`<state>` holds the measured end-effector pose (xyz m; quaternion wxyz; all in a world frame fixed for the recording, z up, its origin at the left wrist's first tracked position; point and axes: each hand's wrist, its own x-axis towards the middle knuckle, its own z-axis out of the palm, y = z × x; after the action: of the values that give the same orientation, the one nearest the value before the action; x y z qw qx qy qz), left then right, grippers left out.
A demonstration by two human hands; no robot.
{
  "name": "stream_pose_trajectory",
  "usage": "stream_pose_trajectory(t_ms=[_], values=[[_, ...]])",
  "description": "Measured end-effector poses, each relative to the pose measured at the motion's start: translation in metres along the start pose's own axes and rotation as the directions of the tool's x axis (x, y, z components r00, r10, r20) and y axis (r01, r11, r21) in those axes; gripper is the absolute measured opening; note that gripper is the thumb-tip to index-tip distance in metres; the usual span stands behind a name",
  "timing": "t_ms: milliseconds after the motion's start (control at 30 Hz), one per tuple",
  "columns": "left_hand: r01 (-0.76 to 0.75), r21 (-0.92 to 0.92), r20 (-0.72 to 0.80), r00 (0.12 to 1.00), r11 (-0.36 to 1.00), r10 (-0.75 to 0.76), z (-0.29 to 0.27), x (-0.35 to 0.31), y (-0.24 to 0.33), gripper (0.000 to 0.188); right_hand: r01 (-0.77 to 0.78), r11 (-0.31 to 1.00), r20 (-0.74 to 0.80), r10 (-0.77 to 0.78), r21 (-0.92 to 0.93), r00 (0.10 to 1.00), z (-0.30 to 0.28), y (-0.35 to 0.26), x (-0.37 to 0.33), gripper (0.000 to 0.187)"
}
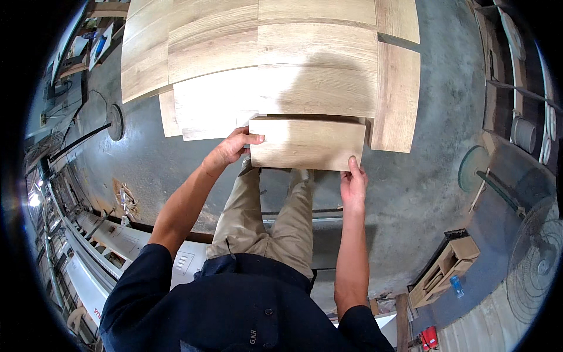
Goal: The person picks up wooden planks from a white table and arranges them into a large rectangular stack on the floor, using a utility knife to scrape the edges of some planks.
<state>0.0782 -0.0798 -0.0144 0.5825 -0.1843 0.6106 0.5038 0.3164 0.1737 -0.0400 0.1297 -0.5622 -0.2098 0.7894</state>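
Note:
Between my hands is a pale wood-grain drawer (pixel 306 142), its broad front turned up toward me. It sits at the near side of a large wood-grain cabinet (pixel 316 88), with a dark gap along its far edge. My left hand (pixel 237 145) grips the drawer's left end, thumb on the front and fingers round the side. At the lower right corner, my right hand (pixel 353 180) presses its thumb on the front, while its fingers are partly hidden behind the edge. Other panels of the cabinet stand out at different heights, including a long one (pixel 394 100) on the right.
A round stand base (pixel 116 122) with a pole lies left of the cabinet, another base (pixel 472 168) to the right. At the lower right are a wire-guard fan (pixel 541 265), a wooden rack (pixel 437 281) and a blue bottle (pixel 457 286). White panels (pixel 120 239) lie behind me on the left.

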Motion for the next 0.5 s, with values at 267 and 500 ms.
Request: stream_pose_trajectory(t_ms=[267, 500], values=[[0.005, 0.009, -0.001, 1.000, 1.000, -0.005, 0.017, 0.003, 0.009, 0.079, 0.057, 0.998, -0.011, -0.057, 0.041, 0.998, 0.011, -0.019, 0.009, 0.030], [-0.015, -0.062, -0.044, 0.999, 0.998, 0.013, 0.025, 0.005, 0.007, 0.080, 0.022, 0.997, 0.007, -0.022, 0.073, 1.000, 0.007, -0.025, 0.017, 0.038]])
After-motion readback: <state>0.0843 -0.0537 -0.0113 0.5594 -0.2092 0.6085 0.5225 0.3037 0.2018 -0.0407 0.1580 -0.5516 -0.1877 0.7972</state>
